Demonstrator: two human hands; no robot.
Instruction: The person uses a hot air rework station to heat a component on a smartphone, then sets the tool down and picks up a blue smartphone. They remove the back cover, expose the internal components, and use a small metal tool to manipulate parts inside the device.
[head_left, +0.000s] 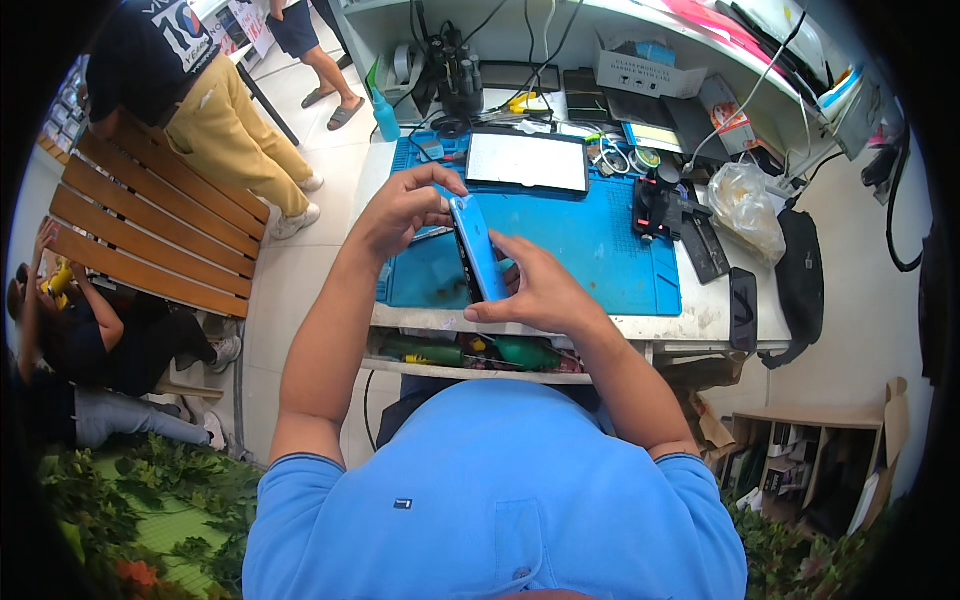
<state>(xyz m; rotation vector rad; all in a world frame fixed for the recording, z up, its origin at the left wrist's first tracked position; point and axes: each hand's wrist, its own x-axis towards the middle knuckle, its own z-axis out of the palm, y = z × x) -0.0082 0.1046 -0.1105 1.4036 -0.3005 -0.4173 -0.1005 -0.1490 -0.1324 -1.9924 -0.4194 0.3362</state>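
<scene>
In both hands I hold a blue phone (484, 250) upright at a tilt over the blue work mat (590, 260); a dark, uneven inner edge shows along its left side. My left hand (405, 210) grips the upper end with bent fingers. My right hand (530, 285) holds the lower part, thumb across the bottom and fingers around the right side. Behind the phone, a flat device with a white screen (525, 162) lies on the mat's back part. A black clamp-like fixture (657, 205) stands at the mat's right.
Cables, a plastic bag (745, 210), a black pouch (800, 280) and a dark phone (742, 310) crowd the desk's right. A squeeze bottle (385, 118) stands back left. An open drawer (470, 352) sits under the desk edge. Several people are by a wooden bench (160, 230) at left.
</scene>
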